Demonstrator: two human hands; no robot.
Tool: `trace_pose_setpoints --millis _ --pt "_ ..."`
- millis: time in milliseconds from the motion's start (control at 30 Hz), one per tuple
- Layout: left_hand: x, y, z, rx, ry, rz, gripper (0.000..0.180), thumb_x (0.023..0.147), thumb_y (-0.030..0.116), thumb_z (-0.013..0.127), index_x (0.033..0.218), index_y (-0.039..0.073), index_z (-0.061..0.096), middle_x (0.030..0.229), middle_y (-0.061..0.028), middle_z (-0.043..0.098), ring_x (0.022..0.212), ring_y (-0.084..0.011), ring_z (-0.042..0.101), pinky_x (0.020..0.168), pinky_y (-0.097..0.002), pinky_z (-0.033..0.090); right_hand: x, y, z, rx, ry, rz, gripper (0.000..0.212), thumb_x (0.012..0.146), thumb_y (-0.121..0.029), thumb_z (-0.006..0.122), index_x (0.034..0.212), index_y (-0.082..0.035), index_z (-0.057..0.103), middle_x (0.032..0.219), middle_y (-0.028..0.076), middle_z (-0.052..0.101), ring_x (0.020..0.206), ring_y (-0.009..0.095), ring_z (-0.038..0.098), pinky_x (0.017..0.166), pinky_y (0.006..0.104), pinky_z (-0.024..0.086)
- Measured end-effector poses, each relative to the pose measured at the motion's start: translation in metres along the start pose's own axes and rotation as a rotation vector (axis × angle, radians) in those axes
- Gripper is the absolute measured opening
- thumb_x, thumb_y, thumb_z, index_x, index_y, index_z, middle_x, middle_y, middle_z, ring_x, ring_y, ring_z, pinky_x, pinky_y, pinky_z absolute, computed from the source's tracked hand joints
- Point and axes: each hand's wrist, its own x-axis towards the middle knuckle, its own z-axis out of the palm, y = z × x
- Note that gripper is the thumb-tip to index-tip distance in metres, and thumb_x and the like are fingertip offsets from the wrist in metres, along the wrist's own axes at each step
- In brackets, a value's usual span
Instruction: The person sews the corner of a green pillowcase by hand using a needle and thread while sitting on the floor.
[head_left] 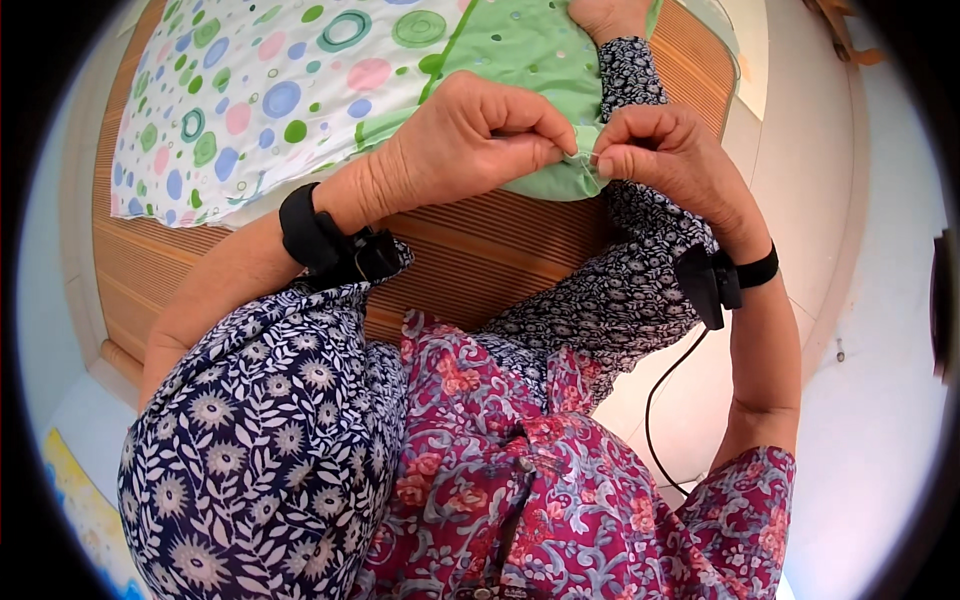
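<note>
A large cloth (255, 75), white with coloured dots and rings, is spread in front of me and joins a green section (520, 50). My left hand (480, 135) pinches the gathered near edge of the green cloth between thumb and fingertips. Close beside it, thumb and fingers of my right hand (675, 165) are pressed together at the same edge. Thin whitish strands show between the two hands; whether the right fingers grip thread, a needle or only cloth is too small to tell. A green fold (560, 182) hangs just below the fingertips.
The cloth lies on a brown slatted surface (480, 255). My legs in patterned trousers (590, 300) rest around it, with a bare foot (610, 18) at the far right. Black bands with small devices (310, 235) circle both wrists; a black cable (655, 400) hangs at the right.
</note>
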Motion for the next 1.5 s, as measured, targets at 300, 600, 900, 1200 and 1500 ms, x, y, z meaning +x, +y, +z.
trace_pose_setpoints --millis 300,600,900,1200,1500 --pt "0.001 0.002 -0.002 -0.074 -0.037 -0.088 0.011 0.083 0.004 0.066 0.092 0.002 0.071 0.075 -0.0017 0.069 0.068 -0.0033 0.059 0.061 -0.0196 0.049 -0.016 0.033 -0.051 0.179 0.530 -0.039 0.014 0.086 -0.016 0.067 0.091 -0.004 0.068 0.077 -0.003 0.061 0.063 0.006 0.052 0.062 0.0203 0.044" --pt "0.000 -0.002 0.005 -0.034 0.000 -0.009 0.010 0.084 0.001 0.066 0.094 0.001 0.070 0.070 0.0036 0.064 0.061 0.0003 0.051 0.053 -0.0163 0.039 -0.037 0.068 -0.105 -0.043 0.813 0.029 0.020 0.085 -0.020 0.070 0.094 -0.002 0.068 0.079 -0.003 0.061 0.064 0.005 0.049 0.060 0.0193 0.042" --pt "0.000 0.001 0.004 -0.020 -0.003 -0.020 0.010 0.084 0.001 0.066 0.093 0.001 0.070 0.064 0.0055 0.060 0.057 0.0015 0.046 0.050 -0.0161 0.035 -0.027 0.029 -0.047 -0.022 0.773 -0.164 0.022 0.085 -0.010 0.068 0.105 -0.001 0.066 0.081 -0.001 0.063 0.070 0.005 0.054 0.065 0.0185 0.046" --pt "0.000 0.002 0.003 0.002 0.018 0.016 0.009 0.084 0.002 0.067 0.092 0.001 0.069 0.060 0.0074 0.055 0.055 0.0019 0.043 0.047 -0.0169 0.031 -0.015 -0.014 0.046 -0.203 0.446 -0.134 0.019 0.073 -0.009 0.079 0.090 -0.005 0.070 0.061 -0.008 0.047 0.056 0.000 0.041 0.051 0.0167 0.035" --pt "-0.001 0.003 0.002 -0.024 0.030 -0.151 0.014 0.083 0.009 0.070 0.095 0.002 0.070 0.062 0.0064 0.058 0.057 0.0022 0.045 0.048 -0.0165 0.033 -0.018 -0.003 0.059 -0.093 0.575 -0.248 0.010 0.073 -0.005 0.074 0.073 -0.004 0.063 0.064 -0.006 0.050 0.056 0.001 0.041 0.050 0.0180 0.033"
